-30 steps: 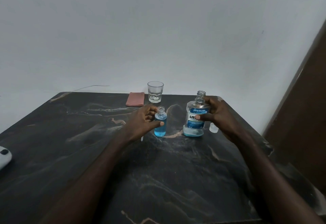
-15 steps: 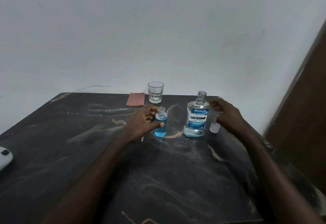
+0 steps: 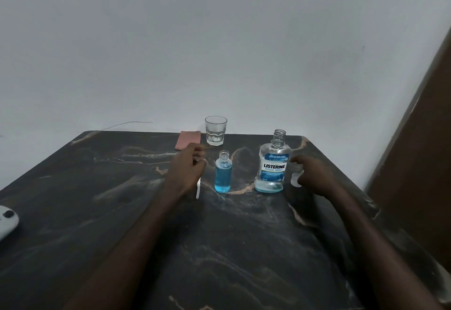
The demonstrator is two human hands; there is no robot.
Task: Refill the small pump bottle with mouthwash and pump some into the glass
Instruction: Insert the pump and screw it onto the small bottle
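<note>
Small clear uncapped bottle of blue mouthwash (image 3: pixel 222 172) upright on dark marbled tabletop (image 3: pixel 122 212), near clear empty glass (image 3: pixel 215 130). Left hand (image 3: pixel 188 170) just beside it, curled, perhaps on white pump tube (image 3: pixel 198 188). Right hand (image 3: pixel 314 175) loosely over white cap (image 3: pixel 295 179), grip unclear.

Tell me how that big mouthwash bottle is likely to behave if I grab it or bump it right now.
The big mouthwash bottle probably feels light for its size, since only a shallow blue layer shows at the bottom. Being tall and nearly empty, it may tip fairly easily. Its neck is uncapped, so what's left could spill onto the table.
</note>
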